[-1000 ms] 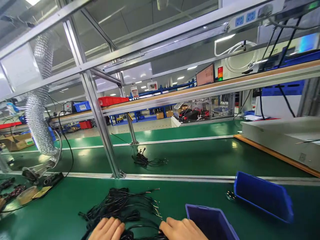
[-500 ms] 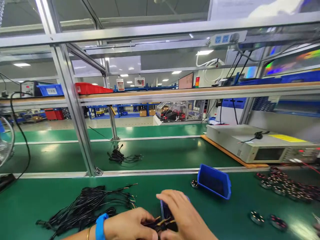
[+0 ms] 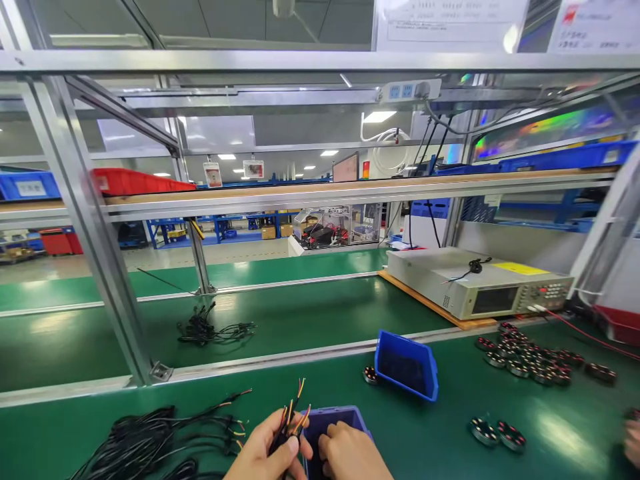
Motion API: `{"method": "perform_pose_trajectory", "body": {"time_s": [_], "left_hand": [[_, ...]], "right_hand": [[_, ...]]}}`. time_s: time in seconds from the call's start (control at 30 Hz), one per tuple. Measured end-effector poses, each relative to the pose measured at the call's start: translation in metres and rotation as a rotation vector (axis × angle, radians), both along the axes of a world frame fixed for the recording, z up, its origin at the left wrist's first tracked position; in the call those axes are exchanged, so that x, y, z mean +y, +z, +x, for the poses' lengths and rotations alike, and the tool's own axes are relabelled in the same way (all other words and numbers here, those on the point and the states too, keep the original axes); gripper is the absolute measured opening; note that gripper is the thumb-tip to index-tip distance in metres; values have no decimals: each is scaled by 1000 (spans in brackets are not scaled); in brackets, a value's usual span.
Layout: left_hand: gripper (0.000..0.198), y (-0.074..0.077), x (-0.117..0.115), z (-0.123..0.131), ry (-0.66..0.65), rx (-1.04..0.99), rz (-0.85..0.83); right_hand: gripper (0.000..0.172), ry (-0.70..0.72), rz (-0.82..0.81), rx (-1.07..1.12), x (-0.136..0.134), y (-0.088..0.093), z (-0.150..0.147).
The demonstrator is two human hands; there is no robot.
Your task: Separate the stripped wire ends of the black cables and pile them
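My left hand (image 3: 263,453) is closed round several black cables (image 3: 291,415) whose stripped red, yellow and white wire ends point upward. Beside it, my right hand (image 3: 354,455) reaches into a blue bin (image 3: 361,420) at the bottom of the view. Its fingers are curled, and whatever they grip inside is hidden. A large pile of black cables (image 3: 135,440) with bare coloured ends lies to the left of my left hand.
Beyond my hands stands another blue bin (image 3: 407,365), with a round motor-like part (image 3: 370,375) against it. More round parts (image 3: 530,357) lie rightward, before a grey bench instrument (image 3: 480,283). Further cables (image 3: 210,327) lie behind a metal rail. At the right edge shows another person's hand (image 3: 633,433).
The view has swung right. My hands have parted: the left has lifted the cables with wire ends upright, while the right has gone down into the bin.
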State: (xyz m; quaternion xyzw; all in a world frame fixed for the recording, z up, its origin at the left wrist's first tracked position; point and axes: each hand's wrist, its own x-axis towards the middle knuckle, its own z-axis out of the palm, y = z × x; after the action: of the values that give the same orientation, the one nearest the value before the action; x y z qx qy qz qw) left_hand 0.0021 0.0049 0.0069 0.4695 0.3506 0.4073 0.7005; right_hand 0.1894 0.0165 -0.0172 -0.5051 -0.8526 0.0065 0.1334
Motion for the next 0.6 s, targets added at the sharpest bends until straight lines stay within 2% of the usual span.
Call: {"method": "perform_pose_trajectory", "body": {"time_s": [0.1,0.3,0.47,0.6], "left_hand": [[53,3,5,10,-3,23,-26],[58,-2,8,30,19,105,-34],[56,-5,5,32,71,134,-9],[57,-4,2,30,99,120,-46]], "right_hand": [[17,-1,-13,38,-1,2,8],[17,30,-55,139,-9,7,13],[21,159,-13,523,-22,27,20],[23,159,15,714,-26,40,24]]}}
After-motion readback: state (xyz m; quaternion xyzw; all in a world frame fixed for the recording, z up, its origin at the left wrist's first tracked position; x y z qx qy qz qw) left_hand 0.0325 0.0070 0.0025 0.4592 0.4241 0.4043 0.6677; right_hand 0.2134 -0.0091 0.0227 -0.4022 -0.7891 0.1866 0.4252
